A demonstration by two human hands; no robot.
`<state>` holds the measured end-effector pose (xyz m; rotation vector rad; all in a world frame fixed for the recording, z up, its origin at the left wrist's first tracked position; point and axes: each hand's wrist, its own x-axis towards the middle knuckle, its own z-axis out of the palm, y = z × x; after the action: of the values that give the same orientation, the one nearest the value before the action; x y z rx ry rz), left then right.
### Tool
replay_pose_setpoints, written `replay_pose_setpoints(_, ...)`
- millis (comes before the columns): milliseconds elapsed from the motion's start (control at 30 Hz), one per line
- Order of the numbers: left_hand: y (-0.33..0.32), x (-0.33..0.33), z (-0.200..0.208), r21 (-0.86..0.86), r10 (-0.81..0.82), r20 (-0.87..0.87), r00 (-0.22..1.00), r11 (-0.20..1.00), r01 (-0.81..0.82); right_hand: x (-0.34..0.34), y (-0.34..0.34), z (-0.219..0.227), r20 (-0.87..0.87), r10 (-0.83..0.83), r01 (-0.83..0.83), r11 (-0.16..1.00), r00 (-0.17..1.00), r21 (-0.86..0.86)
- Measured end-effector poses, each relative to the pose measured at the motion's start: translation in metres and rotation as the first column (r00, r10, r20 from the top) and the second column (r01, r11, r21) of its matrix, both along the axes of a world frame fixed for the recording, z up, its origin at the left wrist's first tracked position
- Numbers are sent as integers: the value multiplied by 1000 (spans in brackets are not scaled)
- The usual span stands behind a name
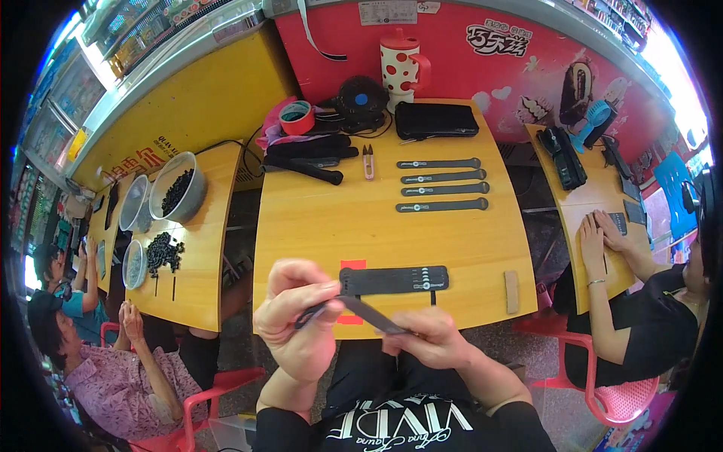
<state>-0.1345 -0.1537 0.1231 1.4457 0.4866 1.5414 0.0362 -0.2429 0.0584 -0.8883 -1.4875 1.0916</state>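
Between my two hands a dark, flat strap (369, 313) is held above the table's near edge. My left hand (296, 322) pinches its left end, which is bent into a loop between thumb and fingers. The other end is gripped by my right hand (431, 340), partly blurred. Just beyond my hands lies a neat stack of black straps (388, 280) with small pale print at its right end. It rests over a red patch (352, 319) on the tabletop. Farther off, several single black straps (440, 191) lie in parallel, each with a rounded right end.
My wooden table (316, 233) also bears pink-handled thread snips (368, 163), a bundle of black straps (309, 157), a tape roll (297, 117), a black pouch (437, 120), a spotted tumbler (399, 66) and a tan strip (511, 292). Co-workers sit at side tables, left and right.
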Motion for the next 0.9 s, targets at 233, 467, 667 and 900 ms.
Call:
replay_pose_setpoints(233, -13, -44, -66, -561, -176, -64, 982, 820, 111, 32, -59, -34, -86, -358, 322, 904, 930, -280)
replay_pose_setpoints(467, -16, -35, -115, -693, -246, -241, 939, 721, 11, 35, -53, -71, -201, -735, 605, 656, 648, -451)
replay_pose_setpoints(667, -3, -46, -126, -622, -245, -328, 912, 783, -14, 40, -36, -80, 106, -712, 720, 690, 694, -79)
replay_pose_setpoints(900, -2, -41, -126, -695, -224, -324, 919, 716, -70, 34, -38, -89, 76, -778, 779, 609, 623, -148)
